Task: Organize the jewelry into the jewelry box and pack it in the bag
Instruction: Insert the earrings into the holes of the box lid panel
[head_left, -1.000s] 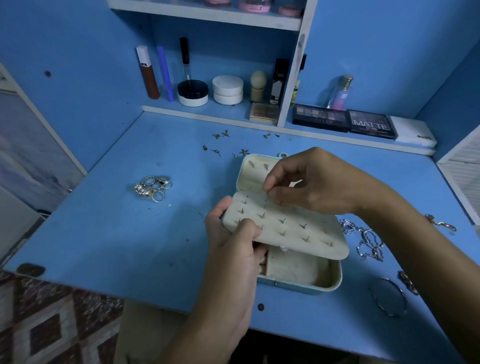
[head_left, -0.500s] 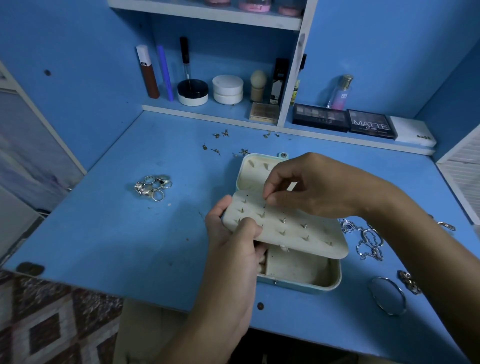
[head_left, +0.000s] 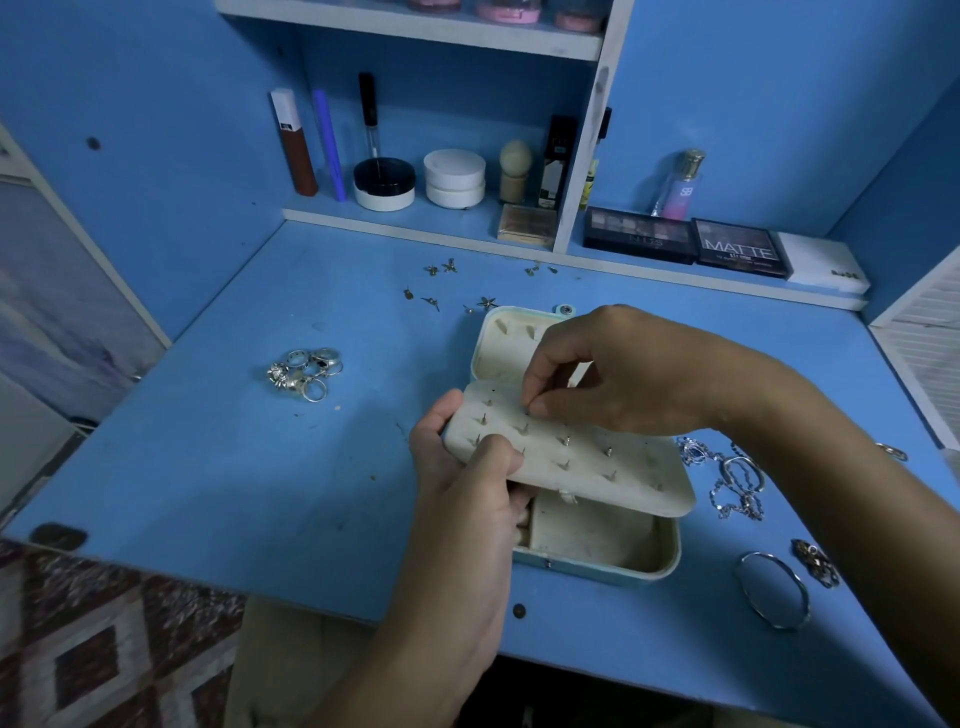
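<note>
Rings (head_left: 305, 371): heaped on the worktop (head_left: 208, 467), far left
Left hand (head_left: 467, 499): grip curled on the earring panel (head_left: 597, 462); thumb on top
Jewelry box (head_left: 613, 561): open, mid-worktop
Right hand (head_left: 618, 371): grip pinching a stud at the panel
Chains (head_left: 732, 483): right of box

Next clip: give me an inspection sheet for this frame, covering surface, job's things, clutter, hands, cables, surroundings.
Surface: blue desk, scuffed.
Job's things: open jewelry box; earring panel with studs pushed in; loose earrings; pile of rings; chains; bangle.
Clutter: nothing seen on the desk beyond jewelry.
Hands: left hand grips the panel's left end; right hand pinches something small at the panel, likely an earring.
Cables: nothing seen.
Surroundings: shelf with cosmetics, eyeshadow palettes, perfume bottle. No bag in view.
</note>
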